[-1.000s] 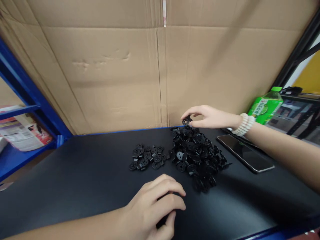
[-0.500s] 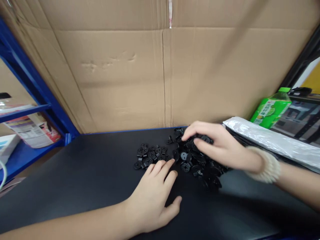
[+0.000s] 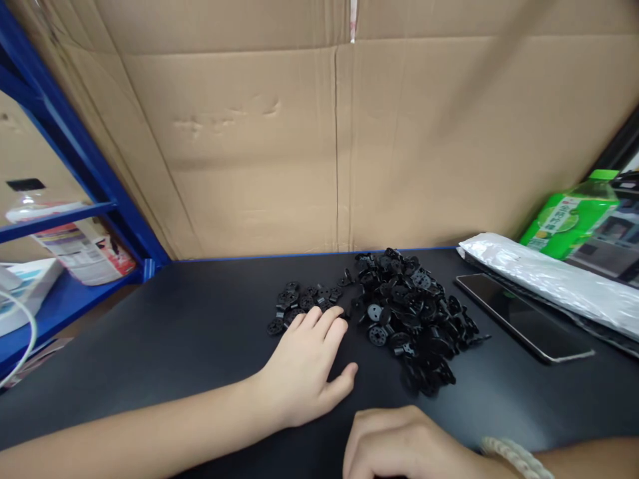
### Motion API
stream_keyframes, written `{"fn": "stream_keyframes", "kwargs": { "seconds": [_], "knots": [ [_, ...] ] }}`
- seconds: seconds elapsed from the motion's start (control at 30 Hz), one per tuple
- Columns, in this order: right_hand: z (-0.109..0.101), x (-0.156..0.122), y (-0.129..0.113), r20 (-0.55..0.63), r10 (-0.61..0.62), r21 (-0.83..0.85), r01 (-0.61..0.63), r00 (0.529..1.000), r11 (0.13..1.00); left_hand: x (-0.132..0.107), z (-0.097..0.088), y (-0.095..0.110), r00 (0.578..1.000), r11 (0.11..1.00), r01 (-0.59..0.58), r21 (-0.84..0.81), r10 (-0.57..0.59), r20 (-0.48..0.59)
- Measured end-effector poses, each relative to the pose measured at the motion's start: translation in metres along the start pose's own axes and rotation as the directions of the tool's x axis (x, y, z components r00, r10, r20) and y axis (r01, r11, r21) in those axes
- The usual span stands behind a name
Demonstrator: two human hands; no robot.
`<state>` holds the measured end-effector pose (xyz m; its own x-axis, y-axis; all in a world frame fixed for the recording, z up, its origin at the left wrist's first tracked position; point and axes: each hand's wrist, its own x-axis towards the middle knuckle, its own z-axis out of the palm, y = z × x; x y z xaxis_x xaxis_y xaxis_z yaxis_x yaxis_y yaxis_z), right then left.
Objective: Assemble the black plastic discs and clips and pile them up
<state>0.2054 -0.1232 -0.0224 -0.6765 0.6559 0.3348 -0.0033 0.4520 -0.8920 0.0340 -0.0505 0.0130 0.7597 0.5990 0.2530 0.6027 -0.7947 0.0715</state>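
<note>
Small black round plastic parts with holes and clips lie in two groups on the black tabletop (image 3: 200, 352). The larger heap (image 3: 414, 306) is right of centre. A smaller group (image 3: 307, 296) sits to its left. My left hand (image 3: 307, 372) rests palm down at the near edge of the smaller group, fingers stretched over some of the parts and thumb apart. At the bottom edge, in front of the larger heap, is my right hand (image 3: 404, 442), its fingers curled in. Their tips are cut off by the frame, so anything inside them is hidden.
A phone (image 3: 522, 316) lies right of the heap, beside a silvery-white package (image 3: 559, 283) and a green-labelled bottle (image 3: 569, 219). A cardboard wall (image 3: 249, 153) closes off the back. At left, a blue shelf frame (image 3: 100, 153) holds another bottle (image 3: 90, 249).
My right hand has moved from over the larger heap back toward me, to the bottom edge, uncovering the heap and the phone. My left hand stays by the smaller group. The view has shifted slightly.
</note>
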Motion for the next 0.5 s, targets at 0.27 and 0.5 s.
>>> {"fn": "stream_keyframes", "kwargs": {
  "seconds": [0.27,0.5],
  "knots": [
    [-0.007,-0.002,-0.023,-0.157,0.312,0.158,-0.288,0.937,0.944,-0.011,0.002,0.005,0.985,0.98,-0.17,0.101,0.168,0.025],
    [-0.011,-0.005,-0.023,-0.172,0.345,0.105,-0.331,0.923,0.938,-0.019,-0.002,0.013,0.981,0.979,-0.195,-0.059,0.195,0.002]
  ]
}}
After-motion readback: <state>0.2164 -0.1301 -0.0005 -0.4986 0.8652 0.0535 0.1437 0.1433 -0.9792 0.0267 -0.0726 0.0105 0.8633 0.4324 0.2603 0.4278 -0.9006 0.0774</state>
